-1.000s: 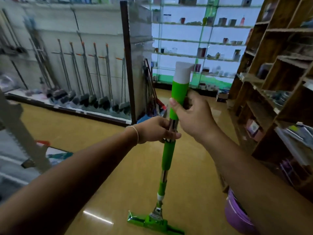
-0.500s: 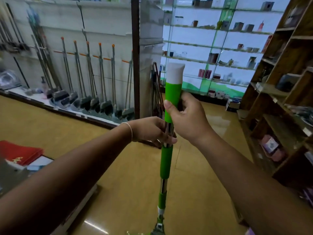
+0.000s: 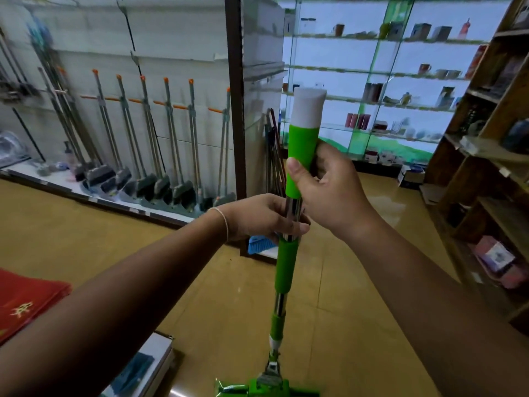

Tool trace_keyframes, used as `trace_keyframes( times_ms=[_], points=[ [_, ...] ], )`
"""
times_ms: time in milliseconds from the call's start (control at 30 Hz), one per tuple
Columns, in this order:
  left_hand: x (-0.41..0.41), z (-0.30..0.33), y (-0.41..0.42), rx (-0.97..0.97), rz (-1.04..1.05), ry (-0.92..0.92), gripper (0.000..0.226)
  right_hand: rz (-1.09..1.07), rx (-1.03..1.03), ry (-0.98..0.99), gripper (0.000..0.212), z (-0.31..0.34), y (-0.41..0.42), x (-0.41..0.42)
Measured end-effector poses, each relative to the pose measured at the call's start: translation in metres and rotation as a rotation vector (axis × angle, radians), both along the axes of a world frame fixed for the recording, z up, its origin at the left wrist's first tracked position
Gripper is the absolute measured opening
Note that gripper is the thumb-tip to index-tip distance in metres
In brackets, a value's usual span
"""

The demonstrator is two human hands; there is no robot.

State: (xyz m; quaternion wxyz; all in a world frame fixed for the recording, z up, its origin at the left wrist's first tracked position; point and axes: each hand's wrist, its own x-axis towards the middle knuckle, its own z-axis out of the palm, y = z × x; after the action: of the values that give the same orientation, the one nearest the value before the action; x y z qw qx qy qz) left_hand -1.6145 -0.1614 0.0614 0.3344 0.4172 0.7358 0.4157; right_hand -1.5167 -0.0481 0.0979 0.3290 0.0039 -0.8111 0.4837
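Head view: green mop [image 3: 286,267] near-vertical, head down

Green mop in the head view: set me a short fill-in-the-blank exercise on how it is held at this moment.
1. The left hand grips the mop's bare metal tube; a thin bracelet circles its ____.
2. The right hand holds the upper green sleeve, topped by a ____ cap.
3. The mop head rests on the ____.
Missing words: wrist; white; floor.
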Motion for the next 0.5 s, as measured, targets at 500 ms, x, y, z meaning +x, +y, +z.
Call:
trace_keyframes(
  times_ms=[500],
  points=[
    [-0.197,-0.003,0.046,-0.031,0.277,0.064,0.035,0.267,-0.025,-0.034,0.009,-0.003,0.065,-0.227]
  ],
)
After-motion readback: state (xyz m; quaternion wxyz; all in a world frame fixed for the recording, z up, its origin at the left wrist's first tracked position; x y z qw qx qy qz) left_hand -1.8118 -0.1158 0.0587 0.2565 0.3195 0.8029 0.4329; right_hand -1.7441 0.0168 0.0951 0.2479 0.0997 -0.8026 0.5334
